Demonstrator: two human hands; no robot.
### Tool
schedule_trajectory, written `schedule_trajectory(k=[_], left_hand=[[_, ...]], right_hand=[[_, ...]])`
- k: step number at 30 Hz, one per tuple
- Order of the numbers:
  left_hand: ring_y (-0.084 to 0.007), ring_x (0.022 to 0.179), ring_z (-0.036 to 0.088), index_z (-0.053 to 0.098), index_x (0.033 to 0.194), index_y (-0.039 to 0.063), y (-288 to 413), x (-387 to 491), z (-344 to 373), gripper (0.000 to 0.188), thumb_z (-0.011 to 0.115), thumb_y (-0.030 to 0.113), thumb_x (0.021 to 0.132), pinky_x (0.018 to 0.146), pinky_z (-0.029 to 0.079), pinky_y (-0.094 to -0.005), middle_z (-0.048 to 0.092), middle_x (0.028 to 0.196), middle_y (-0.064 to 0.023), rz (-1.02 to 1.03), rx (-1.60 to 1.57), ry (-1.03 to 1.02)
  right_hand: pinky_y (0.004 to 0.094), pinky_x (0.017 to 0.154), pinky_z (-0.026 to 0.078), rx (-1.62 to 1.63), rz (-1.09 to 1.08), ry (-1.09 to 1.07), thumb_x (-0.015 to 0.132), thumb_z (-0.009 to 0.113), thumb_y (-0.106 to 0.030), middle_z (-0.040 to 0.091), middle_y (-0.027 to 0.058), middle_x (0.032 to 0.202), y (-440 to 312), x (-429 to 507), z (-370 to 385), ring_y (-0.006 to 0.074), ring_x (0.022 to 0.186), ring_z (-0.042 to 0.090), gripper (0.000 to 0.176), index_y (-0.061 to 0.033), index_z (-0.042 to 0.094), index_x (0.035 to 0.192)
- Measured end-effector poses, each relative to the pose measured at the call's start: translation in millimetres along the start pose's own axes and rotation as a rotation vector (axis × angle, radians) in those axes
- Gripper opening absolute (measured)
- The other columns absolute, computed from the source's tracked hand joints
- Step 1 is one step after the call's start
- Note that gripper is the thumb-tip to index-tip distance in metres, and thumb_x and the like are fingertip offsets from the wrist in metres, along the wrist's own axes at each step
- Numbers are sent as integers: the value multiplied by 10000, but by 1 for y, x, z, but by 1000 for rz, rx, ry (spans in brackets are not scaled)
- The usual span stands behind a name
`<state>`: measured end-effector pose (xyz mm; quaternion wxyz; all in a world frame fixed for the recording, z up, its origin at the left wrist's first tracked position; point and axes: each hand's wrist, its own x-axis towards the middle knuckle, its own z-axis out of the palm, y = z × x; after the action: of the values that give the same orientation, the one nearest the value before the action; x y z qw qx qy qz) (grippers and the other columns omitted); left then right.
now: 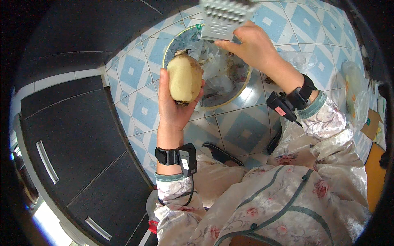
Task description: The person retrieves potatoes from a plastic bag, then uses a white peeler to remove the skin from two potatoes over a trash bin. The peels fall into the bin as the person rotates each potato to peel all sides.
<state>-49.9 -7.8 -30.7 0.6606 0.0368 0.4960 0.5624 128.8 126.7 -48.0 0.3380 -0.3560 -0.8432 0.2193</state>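
Observation:
Upright in my left hand (177, 113) sits a thick lotus root segment (183, 78). Most of its face is pale and peeled, a brown strip of skin runs down its right side, and both ends are dark. My right hand (254, 44) grips a flat metal grater (226, 18) by its lower right edge, with thumb and fingers on opposite sides. Rows of raised teeth and small holes cover the grater, whose top is blurred at the picture's edge. Root and grater are apart. Both are above a waste bin (251, 75) lined with a clear plastic bag (212, 66).
Black cabinets (77, 129) with metal handles stand on the left. Plastic bags (354, 89) and a cardboard piece (371, 123) lie at the right on the blue-and-white tiled floor (243, 135). A red object (153, 227) is by my left sleeve.

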Motion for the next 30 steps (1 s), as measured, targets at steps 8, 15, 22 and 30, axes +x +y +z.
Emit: schedule_trajectory(k=[8,15,22,30], left_hand=[[-225,970,571,507,1190,95,2,-3,15,572,409,558,868,794,487,-346,571,1105,-103,2,-134,64],[-192,937,581,515,1179,103,-3,-5,21,521,408,519,885,780,484,-343,593,1063,-60,51,-10,13],[-243,874,616,482,1189,49,-7,-7,10,536,425,492,893,706,528,-339,594,1050,-131,77,141,-66],[-279,871,623,447,1224,39,3,-6,-1,551,452,479,892,723,533,-362,583,1090,-153,-10,163,-156]], right_hand=[[293,863,448,1004,310,-476,731,744,-284,639,65,1037,-31,-8,5,146,971,581,417,-28,635,1042],[274,884,427,819,165,-555,718,752,-300,644,77,1029,-32,-10,6,148,962,585,474,-15,614,1070],[260,823,459,879,418,-576,759,729,-208,654,56,985,-23,-2,-9,128,902,599,362,-20,628,1052],[242,775,472,1018,509,-460,767,725,-212,659,33,947,-6,7,5,102,863,607,325,-40,635,1028]])
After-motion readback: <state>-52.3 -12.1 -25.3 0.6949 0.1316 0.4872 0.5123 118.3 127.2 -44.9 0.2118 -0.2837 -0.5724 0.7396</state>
